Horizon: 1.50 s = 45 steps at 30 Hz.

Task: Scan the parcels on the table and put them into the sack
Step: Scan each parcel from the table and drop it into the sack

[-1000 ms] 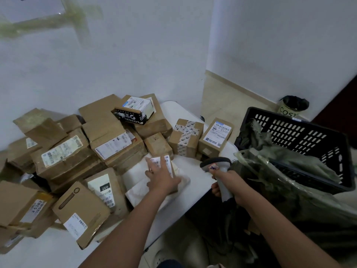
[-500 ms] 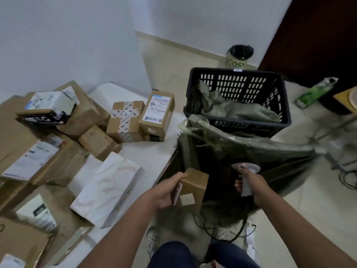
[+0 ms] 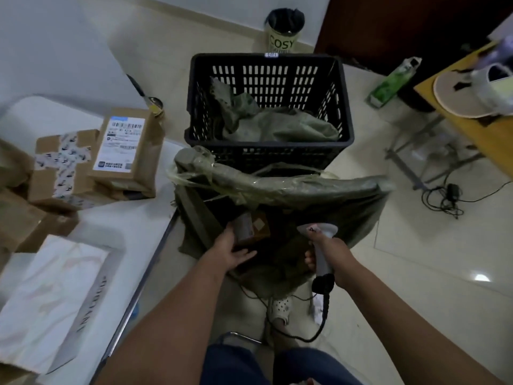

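The person is wearing dark blue trousers [image 3: 236, 365] and white perforated clogs [image 3: 280, 308] just beyond the trousers' knees. Both forearms are showing bare, with no sleeves, and the hands are gloveless.

Small parcel [image 3: 251, 227] blurred in sack [image 3: 291, 190] shadow; left hand's [image 3: 231, 250] grip on it possibly released.

Head camera looks steeply down, close above sack [image 3: 277, 190]

Sack [image 3: 305, 190], around both hands: olive green. Crate [image 3: 266, 151], beyond the hands: black. Parcel [image 3: 251, 227], at left hand [image 3: 230, 252]: brown.
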Available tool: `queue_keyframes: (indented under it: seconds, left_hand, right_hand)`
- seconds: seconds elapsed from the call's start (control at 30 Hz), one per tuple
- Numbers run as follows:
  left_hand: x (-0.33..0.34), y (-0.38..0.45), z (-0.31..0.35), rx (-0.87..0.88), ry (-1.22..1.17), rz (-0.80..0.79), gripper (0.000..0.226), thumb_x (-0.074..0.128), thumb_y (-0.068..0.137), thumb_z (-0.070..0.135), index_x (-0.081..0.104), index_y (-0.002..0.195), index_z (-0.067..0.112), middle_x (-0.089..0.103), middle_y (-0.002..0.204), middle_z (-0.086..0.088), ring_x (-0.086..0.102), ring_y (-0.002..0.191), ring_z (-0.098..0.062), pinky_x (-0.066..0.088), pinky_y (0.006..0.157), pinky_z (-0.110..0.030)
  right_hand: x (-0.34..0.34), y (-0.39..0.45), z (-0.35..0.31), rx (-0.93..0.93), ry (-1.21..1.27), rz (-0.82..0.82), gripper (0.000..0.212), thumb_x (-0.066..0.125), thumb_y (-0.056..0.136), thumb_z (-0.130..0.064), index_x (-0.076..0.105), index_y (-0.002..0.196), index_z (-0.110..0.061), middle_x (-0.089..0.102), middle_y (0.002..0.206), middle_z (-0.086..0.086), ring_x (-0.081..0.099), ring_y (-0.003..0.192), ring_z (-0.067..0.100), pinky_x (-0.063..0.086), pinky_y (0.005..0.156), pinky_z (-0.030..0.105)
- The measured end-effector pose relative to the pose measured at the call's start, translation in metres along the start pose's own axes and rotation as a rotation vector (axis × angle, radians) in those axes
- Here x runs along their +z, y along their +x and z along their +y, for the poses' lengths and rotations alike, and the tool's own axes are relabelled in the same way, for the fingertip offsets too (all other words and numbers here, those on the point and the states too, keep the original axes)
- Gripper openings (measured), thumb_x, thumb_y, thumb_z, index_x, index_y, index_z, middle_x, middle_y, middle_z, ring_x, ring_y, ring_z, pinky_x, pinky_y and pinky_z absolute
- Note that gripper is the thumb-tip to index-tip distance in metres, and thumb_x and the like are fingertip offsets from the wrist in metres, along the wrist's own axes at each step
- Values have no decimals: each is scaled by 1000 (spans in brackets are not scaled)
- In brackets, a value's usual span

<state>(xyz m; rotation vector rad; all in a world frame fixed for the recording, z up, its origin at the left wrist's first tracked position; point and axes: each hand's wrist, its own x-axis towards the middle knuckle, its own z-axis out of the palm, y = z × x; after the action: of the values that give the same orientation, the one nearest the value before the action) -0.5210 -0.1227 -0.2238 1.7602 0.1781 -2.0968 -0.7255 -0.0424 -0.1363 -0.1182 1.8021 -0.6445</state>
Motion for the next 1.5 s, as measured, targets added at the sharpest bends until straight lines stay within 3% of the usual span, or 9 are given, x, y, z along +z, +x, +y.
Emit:
queue_keyframes:
  seconds: [0.2, 0.53, 0.67, 0.8, 0.93, 1.13, 1.23, 1.37, 1.5]
  left_hand:
    - [-30, -9, 5, 56, 258, -27, 44, 55, 101, 24, 46, 142, 11, 49, 140, -11, 56, 113, -31, 55, 75, -43]
    - [-164, -90, 51, 391, 639, 35, 28, 52, 102, 28, 57, 128, 18, 63, 124, -4, 64, 108, -21, 54, 95, -35]
    - [-206, -133, 80, 737, 761, 207, 22, 49, 102, 20, 63, 120, 20, 66, 117, 1, 66, 100, -13, 52, 83, -23]
    - [-253, -147, 111, 1089, 1014, 574, 30, 53, 96, 8, 63, 122, 16, 54, 132, -3, 51, 121, -18, 34, 100, -20]
    - [-288, -144, 146, 918, 1287, 834, 44, 50, 99, 28, 43, 143, 33, 13, 161, -9, 19, 143, -42, 25, 112, -54]
    - [-297, -130, 197, 792, 1647, 714, 51, 34, 104, 45, 21, 153, 44, -18, 163, -4, -8, 148, -44, 15, 113, -64]
    - [-287, -123, 215, 649, 1927, 660, 49, 26, 107, 24, 24, 152, 40, -11, 165, 5, -26, 142, -50, 16, 108, -74]
    - [-299, -103, 232, 564, 1678, 606, 46, 35, 101, 41, 33, 147, 39, -12, 164, 2, -24, 143, -47, 17, 104, -78]
    - [-305, -118, 217, 828, 1433, 654, 17, 49, 98, 38, 57, 112, 31, 5, 161, 6, 0, 146, -40, 32, 105, -60]
  right_hand:
    - [20, -3, -10, -78, -103, -63, 39, 61, 95, -41, 60, 97, -2, 63, 65, 12, 61, 54, 20, 51, 52, 28]
    - [140, -55, -45, -254, -427, -412, 33, 62, 95, -38, 65, 101, -5, 63, 62, 8, 62, 51, 18, 49, 50, 27]
    - [209, -81, -46, -309, -497, -487, 30, 65, 93, -36, 64, 95, -5, 62, 61, 8, 61, 50, 18, 49, 49, 27]
    - [262, -102, -44, -334, -499, -506, 34, 65, 92, -34, 64, 102, -1, 62, 59, 8, 61, 49, 19, 49, 49, 27]
    - [299, -123, -43, -335, -492, -507, 36, 65, 93, -31, 60, 107, 1, 63, 61, 11, 61, 49, 20, 50, 48, 27]
    - [331, -143, -41, -368, -524, -489, 35, 64, 93, -34, 60, 105, -2, 64, 62, 10, 62, 51, 20, 52, 51, 27]
    - [339, -150, -42, -367, -513, -494, 30, 64, 94, -34, 59, 100, -5, 63, 64, 11, 61, 48, 18, 51, 48, 26]
    - [341, -152, -40, -374, -527, -470, 32, 62, 95, -35, 59, 103, -4, 64, 67, 11, 62, 49, 17, 51, 47, 24]
    - [340, -148, -38, -374, -529, -441, 31, 62, 95, -37, 59, 102, -7, 65, 67, 10, 62, 50, 16, 51, 47, 23]
